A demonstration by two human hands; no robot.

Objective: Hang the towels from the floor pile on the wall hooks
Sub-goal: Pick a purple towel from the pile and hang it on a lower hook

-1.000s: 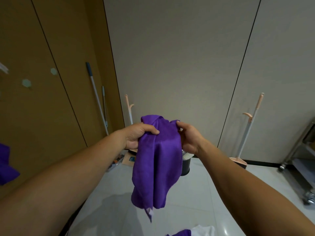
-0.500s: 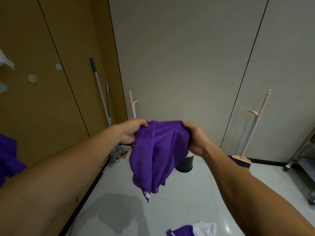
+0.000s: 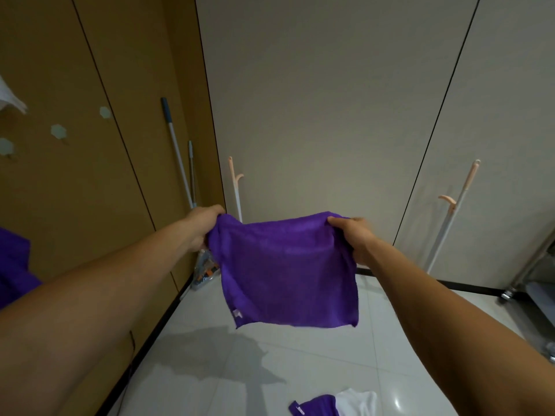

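Note:
A purple towel [image 3: 288, 271] hangs spread out in front of me, held by its two top corners. My left hand [image 3: 202, 225] grips the left corner and my right hand [image 3: 356, 237] grips the right corner. Pale flower-shaped hooks [image 3: 58, 131] dot the brown wall on the left. A white towel [image 3: 10, 99] hangs at the far left edge of that wall, and another purple towel [image 3: 13, 265] hangs lower down. The floor pile shows at the bottom: a purple towel [image 3: 315, 406] beside a white one [image 3: 359, 399].
Mop handles [image 3: 177, 151] lean in the left corner above a small packet [image 3: 205, 270] on the floor. Two peach-tipped white poles [image 3: 235, 190] [image 3: 450, 217] lean on the beige wall. A wheeled metal cart [image 3: 531, 277] stands at the right edge.
My hands have moved apart, and the bunched purple towel is now stretched flat between them. The view has turned slightly right, showing more of the floor pile.

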